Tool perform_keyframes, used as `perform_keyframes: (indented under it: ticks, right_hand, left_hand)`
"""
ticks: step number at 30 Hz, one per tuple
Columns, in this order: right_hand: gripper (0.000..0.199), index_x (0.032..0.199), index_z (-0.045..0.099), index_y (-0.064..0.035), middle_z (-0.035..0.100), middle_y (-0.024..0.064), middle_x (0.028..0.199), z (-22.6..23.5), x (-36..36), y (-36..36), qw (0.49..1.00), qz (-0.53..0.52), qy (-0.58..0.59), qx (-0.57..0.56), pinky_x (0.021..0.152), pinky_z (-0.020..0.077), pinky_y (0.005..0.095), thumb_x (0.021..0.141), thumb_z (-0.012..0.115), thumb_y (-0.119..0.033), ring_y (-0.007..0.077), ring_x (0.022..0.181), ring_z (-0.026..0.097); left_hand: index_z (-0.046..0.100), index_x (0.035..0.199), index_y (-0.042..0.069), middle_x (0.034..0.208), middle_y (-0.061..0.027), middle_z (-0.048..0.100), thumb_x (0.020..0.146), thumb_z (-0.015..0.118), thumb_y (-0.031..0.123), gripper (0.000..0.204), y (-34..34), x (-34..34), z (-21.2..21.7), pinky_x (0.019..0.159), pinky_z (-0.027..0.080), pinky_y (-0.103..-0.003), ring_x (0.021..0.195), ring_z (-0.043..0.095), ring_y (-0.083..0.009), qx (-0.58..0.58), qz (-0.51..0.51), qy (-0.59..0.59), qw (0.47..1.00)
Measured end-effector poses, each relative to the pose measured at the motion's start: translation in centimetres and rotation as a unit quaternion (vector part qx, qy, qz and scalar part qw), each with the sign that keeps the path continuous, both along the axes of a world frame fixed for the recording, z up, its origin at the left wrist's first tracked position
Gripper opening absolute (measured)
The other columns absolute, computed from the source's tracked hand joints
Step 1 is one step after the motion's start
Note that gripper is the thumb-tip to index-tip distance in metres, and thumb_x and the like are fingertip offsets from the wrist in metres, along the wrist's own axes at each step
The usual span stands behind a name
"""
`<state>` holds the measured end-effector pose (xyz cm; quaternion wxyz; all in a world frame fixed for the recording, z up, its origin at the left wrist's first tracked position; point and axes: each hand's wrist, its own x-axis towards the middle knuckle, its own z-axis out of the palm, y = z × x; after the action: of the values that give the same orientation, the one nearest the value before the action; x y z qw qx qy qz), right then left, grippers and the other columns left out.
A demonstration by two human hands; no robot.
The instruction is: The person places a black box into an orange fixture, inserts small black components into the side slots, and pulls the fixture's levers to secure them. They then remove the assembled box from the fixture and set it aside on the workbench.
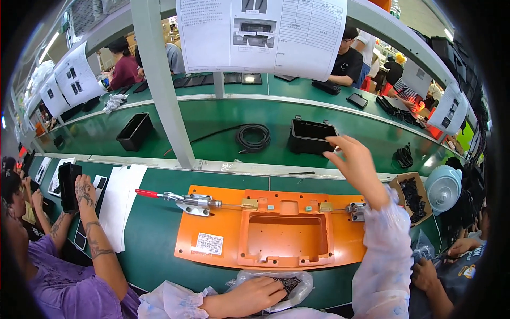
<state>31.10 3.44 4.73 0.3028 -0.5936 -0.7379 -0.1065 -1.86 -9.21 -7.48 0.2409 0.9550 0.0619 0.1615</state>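
My right hand (353, 162) reaches forward with thumb and fingers apart, at the near right corner of an open black plastic box (300, 144). Whether the fingertips touch its rim I cannot tell. My left hand (249, 297) lies over a clear plastic bag (304, 284) of small dark pin-like pieces (289, 285), its fingers stretched across the bag's opening. Between the two hands sits an orange fixture (199, 226) with a rectangular recess. A toggle clamp (199, 203) with a red handle is mounted at its left, and a second clamp (357, 211) at its right, partly behind my forearm.
On the green shelf lie a coiled black cable (253, 138), another black box (135, 132) and a small cable bundle (404, 156). At right stand a cardboard box (411, 199) of black parts and a light-blue fan (444, 189). A co-worker at left holds a black box (69, 186) beside paper sheets (121, 202).
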Motion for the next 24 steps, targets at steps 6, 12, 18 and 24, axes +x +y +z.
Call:
perform_keyframes:
  ticks: [6,12,18,24]
  right_hand:
    - [0.021,0.106,0.068,0.0024,0.068,0.0133,0.088,0.2,-2.1,-12.4,0.992,0.008,0.111,0.062,0.069,0.0521,0.0305,0.085,0.071,0.003,0.0251,0.077,0.066]
    - [0.016,0.108,0.069,0.0053,0.071,0.0098,0.094,-3.6,1.1,-16.0,0.975,-0.088,0.156,0.129,0.071,0.0506,0.0252,0.096,0.062,-0.001,0.0137,0.079,0.065]
    - [0.018,0.112,0.07,0.0022,0.071,0.0096,0.096,-5.9,3.1,-16.8,0.946,-0.148,0.246,0.151,0.066,0.0491,0.023,0.098,0.06,-0.001,0.0117,0.078,0.064]
    - [0.019,0.114,0.07,0.0017,0.071,0.0085,0.1,-6.7,3.6,-16.3,0.952,-0.127,0.243,0.137,0.064,0.0483,0.0209,0.099,0.06,-0.004,0.0098,0.078,0.065]
  left_hand:
    - [0.061,0.122,0.003,0.107,-0.0097,0.064,0.085,0.059,0.008,0.037,-0.3,0.6,0.5,0.084,0.054,-0.034,0.097,0.063,-0.0245,0.008,0.02,0.009,1.0]
    - [0.06,0.124,0.004,0.106,-0.009,0.065,0.086,0.061,0.009,0.039,0.2,0.3,2.5,0.082,0.054,-0.034,0.096,0.064,-0.0239,0.002,-0.005,0.013,1.0]
    - [0.068,0.104,0.005,0.089,-0.0098,0.067,0.081,0.071,0.005,0.023,6.9,-0.4,9.6,0.071,0.051,-0.038,0.083,0.062,-0.0289,0.059,0.255,-0.158,0.952]
    - [0.071,0.096,0.004,0.09,-0.0087,0.069,0.084,0.072,0.001,0.012,12.1,-0.6,7.7,0.086,0.05,-0.04,0.087,0.063,-0.0276,0.029,0.336,-0.14,0.931]
